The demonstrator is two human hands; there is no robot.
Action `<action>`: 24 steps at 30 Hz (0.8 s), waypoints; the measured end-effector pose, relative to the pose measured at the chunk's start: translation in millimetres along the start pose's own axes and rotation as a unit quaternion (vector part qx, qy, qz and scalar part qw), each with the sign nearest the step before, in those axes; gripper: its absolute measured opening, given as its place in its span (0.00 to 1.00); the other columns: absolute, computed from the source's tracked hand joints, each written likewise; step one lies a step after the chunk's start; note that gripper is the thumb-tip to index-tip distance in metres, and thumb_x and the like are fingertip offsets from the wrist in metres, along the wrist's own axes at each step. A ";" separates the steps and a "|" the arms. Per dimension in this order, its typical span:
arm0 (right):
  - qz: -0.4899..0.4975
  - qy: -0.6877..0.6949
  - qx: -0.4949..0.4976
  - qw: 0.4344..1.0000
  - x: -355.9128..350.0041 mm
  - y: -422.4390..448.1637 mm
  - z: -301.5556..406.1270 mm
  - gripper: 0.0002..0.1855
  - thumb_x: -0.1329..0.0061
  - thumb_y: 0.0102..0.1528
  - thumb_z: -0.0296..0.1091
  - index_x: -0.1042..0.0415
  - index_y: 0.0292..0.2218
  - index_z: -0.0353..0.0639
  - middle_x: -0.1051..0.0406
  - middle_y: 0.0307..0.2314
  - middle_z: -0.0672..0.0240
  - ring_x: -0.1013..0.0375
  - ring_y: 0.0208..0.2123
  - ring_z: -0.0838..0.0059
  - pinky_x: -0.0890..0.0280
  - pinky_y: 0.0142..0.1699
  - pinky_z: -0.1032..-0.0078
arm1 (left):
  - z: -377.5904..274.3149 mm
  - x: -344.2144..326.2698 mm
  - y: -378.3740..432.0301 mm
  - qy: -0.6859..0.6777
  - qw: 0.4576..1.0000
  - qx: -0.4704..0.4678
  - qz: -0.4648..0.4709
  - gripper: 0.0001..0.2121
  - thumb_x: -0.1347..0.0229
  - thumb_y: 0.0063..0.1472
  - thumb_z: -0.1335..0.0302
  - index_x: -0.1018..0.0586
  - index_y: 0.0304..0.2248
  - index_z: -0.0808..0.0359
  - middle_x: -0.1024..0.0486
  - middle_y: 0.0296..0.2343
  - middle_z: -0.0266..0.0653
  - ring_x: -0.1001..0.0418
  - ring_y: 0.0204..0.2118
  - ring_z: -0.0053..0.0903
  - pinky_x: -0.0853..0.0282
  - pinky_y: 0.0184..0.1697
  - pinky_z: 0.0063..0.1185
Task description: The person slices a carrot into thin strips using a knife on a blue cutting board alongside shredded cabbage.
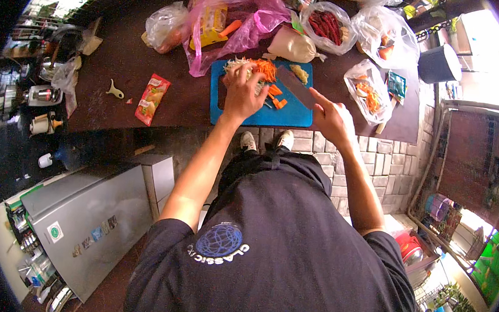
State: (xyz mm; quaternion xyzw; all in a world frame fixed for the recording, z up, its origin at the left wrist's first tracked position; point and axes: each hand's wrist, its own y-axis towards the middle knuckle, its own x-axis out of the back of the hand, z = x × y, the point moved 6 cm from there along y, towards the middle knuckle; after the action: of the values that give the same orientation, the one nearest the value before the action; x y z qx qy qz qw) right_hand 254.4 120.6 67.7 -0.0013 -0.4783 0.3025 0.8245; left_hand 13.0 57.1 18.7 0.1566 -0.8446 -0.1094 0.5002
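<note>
A blue cutting board [256, 120] lies at the table's near edge. Spread over its left part is my left hand [245, 92], its fingertips on a heap of pale shreds [238, 62] and shredded carrot [266, 68]; whether the fingers grip any is unclear. My right hand [333, 118] holds a knife at the board's right edge, index finger along the blade [296, 88], which lies flat over the board; the handle is hidden in the hand. Carrot pieces [280, 103] rest between the hands. Minced pale yellow food [299, 73] sits at the upper right of the board.
A pink plastic bag [260, 25], a bag of red chillies [328, 26] and a cream-coloured pouch [294, 45] stand behind the board. At right lies a bag of vegetable scraps [368, 95]. A red packet [152, 100] and a peeler [115, 89] are at left.
</note>
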 end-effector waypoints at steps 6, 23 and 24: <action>-0.040 0.031 0.019 0.999 -10.1 -22.5 -31.4 0.27 0.52 0.61 0.36 0.32 0.61 0.58 0.23 0.31 0.43 0.22 0.36 0.42 0.29 0.43 0.50 | -25.3 2.8 -14.4 0.032 0.999 -0.013 0.016 0.12 0.31 0.48 0.65 0.16 0.32 0.59 0.31 0.49 0.36 0.40 0.57 0.39 0.44 0.56 0.42; -0.060 0.099 0.000 0.993 -31.9 -51.9 -51.0 0.29 0.50 0.58 0.28 0.31 0.60 0.55 0.25 0.30 0.41 0.23 0.34 0.41 0.30 0.40 0.53 | -10.0 -12.2 -8.0 -0.013 0.999 0.028 0.041 0.06 0.34 0.54 0.69 0.15 0.27 0.62 0.25 0.38 0.31 0.32 0.46 0.35 0.37 0.49 0.37; -0.059 0.098 0.004 0.993 -34.2 -52.4 -51.8 0.29 0.50 0.58 0.28 0.31 0.60 0.55 0.25 0.29 0.41 0.23 0.34 0.41 0.30 0.40 0.53 | -7.9 -13.8 -7.5 -0.014 0.999 0.027 0.042 0.06 0.34 0.54 0.69 0.15 0.27 0.62 0.25 0.38 0.31 0.32 0.46 0.35 0.37 0.49 0.37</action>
State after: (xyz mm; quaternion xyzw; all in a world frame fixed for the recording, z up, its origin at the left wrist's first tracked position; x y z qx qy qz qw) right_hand 309.1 75.6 27.9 0.0009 -0.3931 0.2537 0.8838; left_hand 27.3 55.0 8.8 0.1333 -0.8598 -0.0675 0.4882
